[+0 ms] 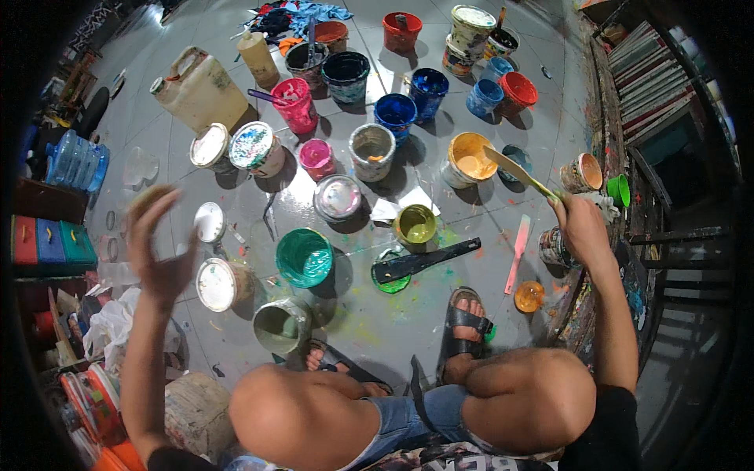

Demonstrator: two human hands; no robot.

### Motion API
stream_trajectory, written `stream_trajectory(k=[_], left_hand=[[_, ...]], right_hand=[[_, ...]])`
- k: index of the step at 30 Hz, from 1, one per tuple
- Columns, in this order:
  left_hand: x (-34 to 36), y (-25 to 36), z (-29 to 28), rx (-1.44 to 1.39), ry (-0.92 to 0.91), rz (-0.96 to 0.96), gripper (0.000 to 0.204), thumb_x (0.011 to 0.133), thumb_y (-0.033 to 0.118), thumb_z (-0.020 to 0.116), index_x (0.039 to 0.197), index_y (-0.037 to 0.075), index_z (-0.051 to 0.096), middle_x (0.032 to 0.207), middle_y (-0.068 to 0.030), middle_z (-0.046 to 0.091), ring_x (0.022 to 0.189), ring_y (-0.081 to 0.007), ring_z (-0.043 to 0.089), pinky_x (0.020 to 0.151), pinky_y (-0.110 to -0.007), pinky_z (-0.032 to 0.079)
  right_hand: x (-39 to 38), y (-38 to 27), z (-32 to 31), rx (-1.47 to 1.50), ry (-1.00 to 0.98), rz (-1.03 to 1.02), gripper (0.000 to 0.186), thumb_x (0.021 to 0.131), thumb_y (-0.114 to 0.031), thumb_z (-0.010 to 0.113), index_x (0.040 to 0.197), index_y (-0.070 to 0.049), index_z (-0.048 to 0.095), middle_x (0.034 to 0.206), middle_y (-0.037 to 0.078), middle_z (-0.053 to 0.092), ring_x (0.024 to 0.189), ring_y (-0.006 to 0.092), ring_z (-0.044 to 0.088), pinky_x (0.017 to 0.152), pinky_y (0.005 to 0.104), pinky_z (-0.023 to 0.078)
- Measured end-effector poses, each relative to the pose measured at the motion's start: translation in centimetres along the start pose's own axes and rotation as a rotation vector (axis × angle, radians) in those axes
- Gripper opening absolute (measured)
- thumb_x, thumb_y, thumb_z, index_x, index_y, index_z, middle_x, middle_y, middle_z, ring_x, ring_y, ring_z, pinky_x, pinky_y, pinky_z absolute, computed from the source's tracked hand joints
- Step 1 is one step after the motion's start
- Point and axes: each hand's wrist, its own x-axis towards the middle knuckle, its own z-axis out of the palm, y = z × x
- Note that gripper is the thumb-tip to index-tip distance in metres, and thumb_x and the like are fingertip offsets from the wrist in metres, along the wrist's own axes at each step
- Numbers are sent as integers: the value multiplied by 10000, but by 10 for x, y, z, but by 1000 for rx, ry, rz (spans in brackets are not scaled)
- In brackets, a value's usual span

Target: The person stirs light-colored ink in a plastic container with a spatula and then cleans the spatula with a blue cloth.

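My right hand [583,228] grips a flat paint spatula [522,173], green-smeared near my fingers. Its far end reaches to the rim of a bucket of yellow-orange paint [470,159]. Raised on the left with fingers apart, my left hand [161,247] holds nothing and is slightly blurred. Near it are a loose white lid [210,222] and a lidded paint pot [216,284]. Between my hands stand a tub of green paint [305,257] and an olive-green pot [415,225]. A black spatula [428,261] lies across a green-smeared lid [391,280].
Blue paint pots [395,115], a pink pot [294,106] and red buckets [401,33] stand farther off. A jerrycan [200,90] is at the back left. A pink strip [518,253] and an orange cup [529,297] lie near my right foot. Shelving with frames [648,78] borders the right.
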Motion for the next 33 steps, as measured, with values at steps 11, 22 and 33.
stream_trajectory(k=[11, 22, 33], left_hand=[[72, 289, 308, -1453, -888, -1466, 621, 698, 238, 783, 1157, -102, 537, 992, -182, 643, 922, -284, 630, 843, -369, 485], [87, 322, 481, -560, 156, -1111, 1055, 605, 343, 841, 1387, -36, 242, 1385, -241, 350, 1297, -394, 312, 1093, -475, 229], [86, 291, 499, -572, 99, -998, 930, 515, 393, 870, 1218, -8, 412, 1151, -167, 523, 1109, -313, 496, 969, -447, 340]], right_hand=[[94, 33, 11, -267, -27, -416, 117, 786, -66, 530, 783, -6, 630, 801, 201, 649, 790, 358, 649, 676, 457, 513], [142, 33, 52, -165, -93, -333, 110, 784, -45, 542, 844, 11, 617, 758, 191, 667, 726, 334, 680, 618, 430, 535], [117, 62, 54, 44, -32, -272, 127, 822, -77, 500, 848, 14, 585, 710, 203, 634, 688, 380, 641, 614, 459, 502]])
